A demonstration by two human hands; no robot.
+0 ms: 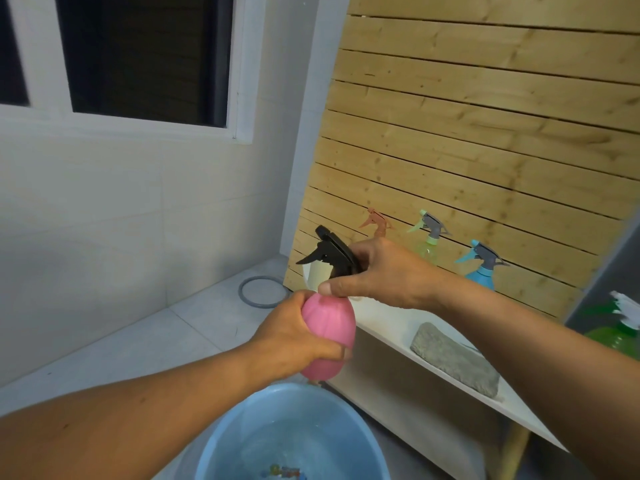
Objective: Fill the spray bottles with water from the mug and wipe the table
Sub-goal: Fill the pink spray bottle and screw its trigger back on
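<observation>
A pink spray bottle [330,332] is held in the air above a blue basin [242,441]. My left hand [294,336] grips its round body. My right hand [384,271] grips the neck under the black trigger head [332,252]. On the white table [388,323] stand a brown-headed bottle [379,225], a light green bottle [429,242] and a blue bottle [483,268]. A grey folded cloth [453,360] lies on the table. No mug shows.
The blue basin on the floor holds water, with a small colourful object at its bottom. A grey ring [261,292] lies on the tiled floor by the wooden slat wall [485,133]. A dark green bottle [620,330] stands at the right edge.
</observation>
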